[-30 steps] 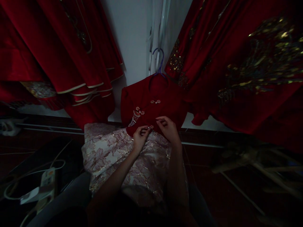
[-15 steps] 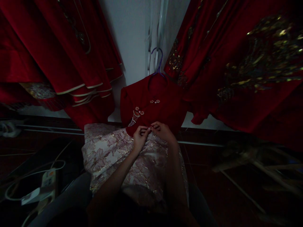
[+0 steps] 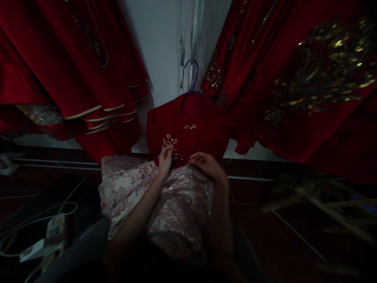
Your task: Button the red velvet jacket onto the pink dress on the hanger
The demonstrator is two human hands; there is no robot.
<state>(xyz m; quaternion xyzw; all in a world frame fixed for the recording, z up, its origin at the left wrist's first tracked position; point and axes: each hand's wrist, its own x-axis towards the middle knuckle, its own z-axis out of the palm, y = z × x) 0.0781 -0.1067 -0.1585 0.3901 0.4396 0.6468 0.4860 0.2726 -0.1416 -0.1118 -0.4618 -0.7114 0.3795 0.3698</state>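
A red top [image 3: 203, 137] with a beaded clasp [image 3: 190, 127] on its chest hangs from a purple hanger [image 3: 194, 76]. My left hand [image 3: 166, 159] is closed at a beaded tassel ornament [image 3: 171, 139] on the top's left side and covers its lower part. At the lower edge, my right hand [image 3: 207, 163] pinches a small beaded clasp [image 3: 191, 160]. A pale floral brocade skirt [image 3: 126, 184] with metallic threads spreads over my lap under both forearms. Dim light hides the exact fingertip contact.
Red garments [image 3: 97, 70] with pale piping hang on the left; a red garment with gold sequins [image 3: 330, 70] hangs on the right. A power strip [image 3: 55, 232] with white cables lies at lower left. Blurred wooden pieces [image 3: 306, 196] stand at lower right. A pale wall [image 3: 165, 43] is behind.
My left hand has left the small clasp beside my right hand and moved left and up to the tassel ornament. The right hand stays at the lower edge. The view has shifted slightly.
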